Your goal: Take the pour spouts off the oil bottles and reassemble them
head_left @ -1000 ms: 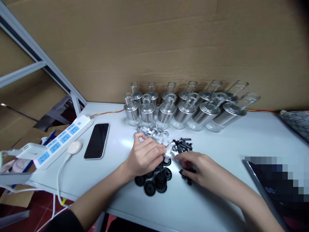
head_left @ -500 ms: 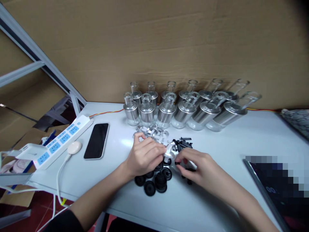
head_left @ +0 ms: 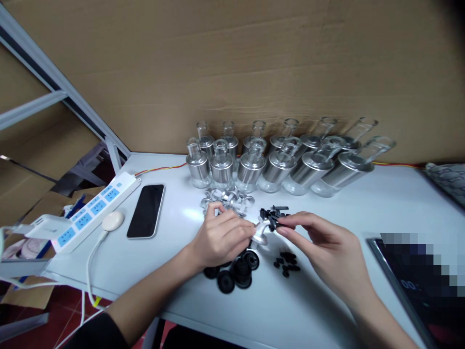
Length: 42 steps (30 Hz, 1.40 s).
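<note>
My left hand is closed on a silver pour spout with a curved neck and round flange. My right hand pinches a small black strip-like part against the tip of the spout's neck; its exact shape is partly hidden. Just behind lies a pile of black strip parts. Round black rubber stoppers are heaped under and in front of my left hand. Small black plugs lie below my right hand. More silver spout parts sit behind my left fingers.
Two rows of glass bottles with steel sleeves stand at the back against cardboard. On the left are a phone, a power strip and a round white charger. A dark-screened tablet lies at the right.
My right hand has moved from beside the small black plugs, up and slightly right, with a black strip part now at the spout. The spout has shifted slightly right in my left hand.
</note>
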### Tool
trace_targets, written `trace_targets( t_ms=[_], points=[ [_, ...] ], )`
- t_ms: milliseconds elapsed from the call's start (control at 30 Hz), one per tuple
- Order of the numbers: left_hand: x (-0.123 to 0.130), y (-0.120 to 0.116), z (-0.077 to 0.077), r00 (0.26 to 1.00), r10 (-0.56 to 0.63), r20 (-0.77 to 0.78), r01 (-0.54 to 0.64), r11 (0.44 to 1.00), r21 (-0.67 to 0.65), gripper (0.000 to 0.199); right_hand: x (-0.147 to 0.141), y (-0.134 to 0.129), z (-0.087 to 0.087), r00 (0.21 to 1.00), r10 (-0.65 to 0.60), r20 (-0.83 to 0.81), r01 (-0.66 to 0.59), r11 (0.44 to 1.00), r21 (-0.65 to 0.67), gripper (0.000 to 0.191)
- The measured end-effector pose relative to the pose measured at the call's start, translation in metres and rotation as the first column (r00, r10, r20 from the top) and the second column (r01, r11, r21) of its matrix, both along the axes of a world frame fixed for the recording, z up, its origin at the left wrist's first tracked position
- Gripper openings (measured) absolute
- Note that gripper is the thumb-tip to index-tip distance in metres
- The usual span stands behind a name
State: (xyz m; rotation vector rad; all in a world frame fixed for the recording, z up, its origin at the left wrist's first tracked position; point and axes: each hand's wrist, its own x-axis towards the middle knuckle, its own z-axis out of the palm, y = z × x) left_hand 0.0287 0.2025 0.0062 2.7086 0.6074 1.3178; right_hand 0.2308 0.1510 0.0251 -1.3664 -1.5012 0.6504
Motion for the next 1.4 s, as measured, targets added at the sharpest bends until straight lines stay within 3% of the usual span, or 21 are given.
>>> trace_targets(
  t_ms=[133, 300, 533, 633, 700, 767, 867, 967, 1067, 1267, 1400],
  points=[
    [0.001, -0.0012, -0.0006, 1.0, -0.016, 0.001, 0.016, 1.0, 0.01, 0.015, -0.0035, 0.0008, 0.0019, 0.999, -0.004, -0.05, 0.006, 0.999, 0.042, 0.006],
    [0.0019, -0.0013, -0.0008, 1.0, -0.024, 0.008, 0.024, 0.999, 0.025, 0.014, -0.0045, 0.0007, -0.0009, 1.0, -0.005, 0.005, 0.005, 0.999, 0.04, 0.009],
    [0.0018, -0.0008, -0.0025, 1.0, -0.027, 0.005, 0.027, 0.999, 0.032, 0.013, -0.004, 0.0015, -0.0026, 0.997, 0.074, 0.016, -0.076, 0.992, 0.097, 0.011],
    [0.0016, -0.0014, -0.0026, 1.0, -0.03, 0.003, 0.03, 0.999, 0.03, 0.014, -0.0033, 0.0014, -0.0005, 0.995, 0.1, -0.027, -0.098, 0.994, 0.048, 0.01],
    [0.0013, -0.0016, -0.002, 1.0, -0.03, 0.006, 0.029, 0.999, 0.028, 0.014, -0.0026, 0.0016, 0.0005, 0.984, 0.103, -0.144, -0.111, 0.993, -0.051, 0.013],
    [0.001, -0.0017, -0.001, 1.0, -0.022, 0.011, 0.021, 0.999, 0.03, 0.014, -0.0023, 0.0022, 0.001, 0.934, 0.079, -0.348, -0.153, 0.97, -0.191, 0.025],
    [0.001, -0.0022, 0.0001, 1.0, -0.01, 0.022, 0.009, 0.999, 0.038, 0.012, -0.0041, 0.0032, 0.0017, 0.783, 0.022, -0.621, -0.321, 0.87, -0.374, 0.038],
    [0.0016, -0.0034, 0.0006, 1.0, -0.012, 0.018, 0.012, 0.999, 0.042, 0.011, -0.0083, 0.0028, 0.0023, 0.636, -0.003, -0.772, -0.502, 0.758, -0.416, 0.037],
    [0.0025, -0.0048, 0.0014, 1.0, -0.014, 0.022, 0.013, 0.999, 0.039, 0.009, -0.0109, 0.0014, 0.0016, 0.521, -0.033, -0.853, -0.59, 0.708, -0.388, 0.033],
    [0.0033, -0.0059, 0.0041, 0.999, -0.025, 0.021, 0.025, 0.999, 0.04, 0.008, -0.0073, 0.0, -0.0021, 0.44, -0.029, -0.898, -0.666, 0.66, -0.347, 0.028],
    [0.0036, -0.0062, 0.0049, 0.999, -0.034, 0.021, 0.033, 0.999, 0.039, 0.009, -0.0069, 0.0003, -0.0037, 0.448, -0.024, -0.894, -0.658, 0.668, -0.348, 0.028]
  ],
)
